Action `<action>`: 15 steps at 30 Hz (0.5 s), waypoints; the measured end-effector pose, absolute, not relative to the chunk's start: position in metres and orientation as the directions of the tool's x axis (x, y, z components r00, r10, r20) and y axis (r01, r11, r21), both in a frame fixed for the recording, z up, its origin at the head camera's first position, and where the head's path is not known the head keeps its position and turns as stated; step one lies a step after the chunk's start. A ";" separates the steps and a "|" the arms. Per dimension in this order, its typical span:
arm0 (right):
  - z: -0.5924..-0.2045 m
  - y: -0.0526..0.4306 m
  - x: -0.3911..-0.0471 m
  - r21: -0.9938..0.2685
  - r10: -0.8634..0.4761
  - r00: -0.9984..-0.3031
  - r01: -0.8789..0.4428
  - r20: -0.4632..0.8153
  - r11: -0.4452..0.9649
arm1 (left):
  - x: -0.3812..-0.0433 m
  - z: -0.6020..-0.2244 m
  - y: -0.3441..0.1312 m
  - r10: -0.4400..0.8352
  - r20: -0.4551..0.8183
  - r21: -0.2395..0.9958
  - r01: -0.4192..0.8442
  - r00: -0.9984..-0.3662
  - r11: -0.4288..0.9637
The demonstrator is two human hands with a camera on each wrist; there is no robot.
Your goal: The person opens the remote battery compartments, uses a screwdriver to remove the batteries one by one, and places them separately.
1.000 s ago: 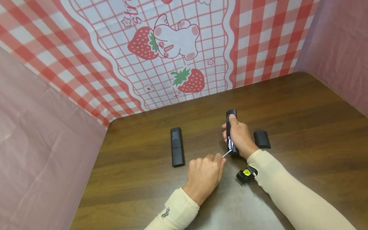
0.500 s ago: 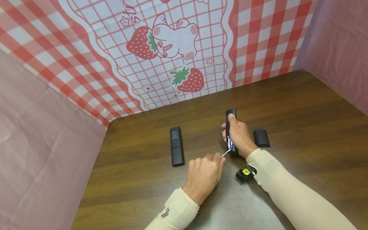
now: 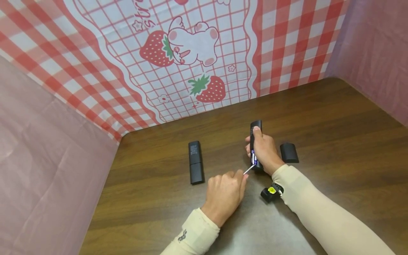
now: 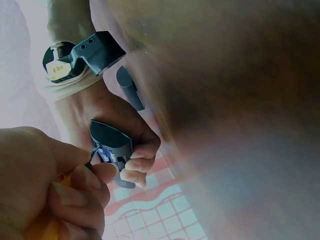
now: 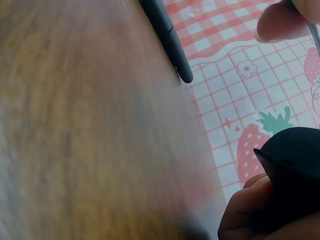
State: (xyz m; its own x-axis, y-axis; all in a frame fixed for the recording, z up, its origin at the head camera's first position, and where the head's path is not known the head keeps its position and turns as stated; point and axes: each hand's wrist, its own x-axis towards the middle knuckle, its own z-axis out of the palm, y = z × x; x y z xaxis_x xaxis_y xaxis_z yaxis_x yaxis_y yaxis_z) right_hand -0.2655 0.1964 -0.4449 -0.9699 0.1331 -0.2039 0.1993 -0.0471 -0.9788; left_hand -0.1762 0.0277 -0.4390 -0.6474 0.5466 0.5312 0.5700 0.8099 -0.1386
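Observation:
My right hand [image 3: 267,151] grips a black remote control [image 3: 256,123], thumb along its back. The lower end has its battery compartment bare, with blue-and-white batteries [image 3: 253,157] showing inside. My left hand [image 3: 224,195] holds a screwdriver by its orange handle [image 4: 44,226], which is mostly covered by the fingers in the left wrist view. Its thin metal shaft [image 3: 249,169] reaches to the compartment's lower end, the tip right at the batteries. On the table beside the right hand lies a loose black battery cover [image 3: 289,153].
A second black remote control [image 3: 196,163] lies face down on the wooden table [image 3: 143,198], left of the hands. A black camera mount [image 3: 269,193] juts from the right wrist. A strawberry-print cloth [image 3: 236,81] hangs at the back, pink cloth [image 3: 47,170] at the sides.
The left hand and screwdriver have shifted very slightly left and down, the tip staying at the compartment. The right hand keeps its hold on the remote control.

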 end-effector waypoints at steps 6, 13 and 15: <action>-0.446 0.196 -0.266 -0.978 0.136 -0.969 0.196 -0.205 -0.070 | -0.179 -0.440 0.022 0.523 0.531 -0.104 0.562 -0.666 0.821; -0.447 0.195 -0.265 -0.979 0.152 -0.967 0.205 -0.205 -0.016 | -0.185 -0.440 0.012 0.490 0.552 -0.094 0.533 -0.675 0.841; -0.447 0.194 -0.265 -0.978 0.159 -0.966 0.210 -0.206 0.010 | -0.187 -0.440 0.010 0.478 0.555 -0.078 0.529 -0.681 0.845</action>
State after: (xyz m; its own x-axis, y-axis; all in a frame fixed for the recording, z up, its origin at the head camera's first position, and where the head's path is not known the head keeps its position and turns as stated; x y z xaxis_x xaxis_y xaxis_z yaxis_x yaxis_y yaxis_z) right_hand -0.2650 0.1940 -0.4466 -0.9656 0.1587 -0.2060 0.2102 0.0102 -0.9776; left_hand -0.1866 0.0097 -0.4396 -0.6812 0.4780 0.5546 0.5290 0.8450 -0.0785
